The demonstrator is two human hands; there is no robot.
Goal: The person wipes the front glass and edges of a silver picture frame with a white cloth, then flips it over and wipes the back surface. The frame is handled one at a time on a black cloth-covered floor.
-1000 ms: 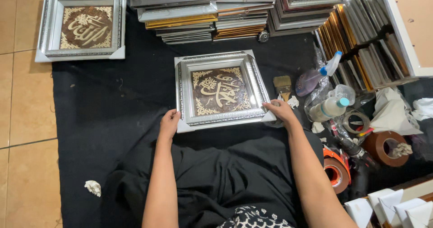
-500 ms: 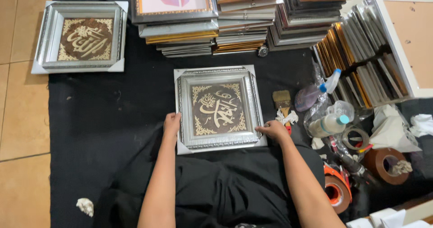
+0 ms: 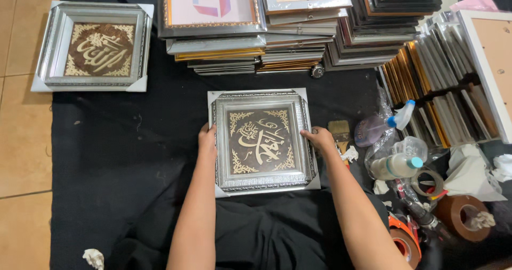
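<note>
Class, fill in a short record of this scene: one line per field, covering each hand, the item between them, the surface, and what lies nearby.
left hand: left hand grips the left edge of the silver picture frame
right hand: right hand grips its right edge
frame: lies flat, face up, gold calligraphy on brown, white corner guards
surface: black cloth over a tiled floor
far left: second matching frame
behind: stacks of frames
right: paintbrush, spray bottle, brown tape roll

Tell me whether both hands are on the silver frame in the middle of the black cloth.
Yes: the left hand grips the left edge of the silver frame and the right hand grips its right edge.
</note>
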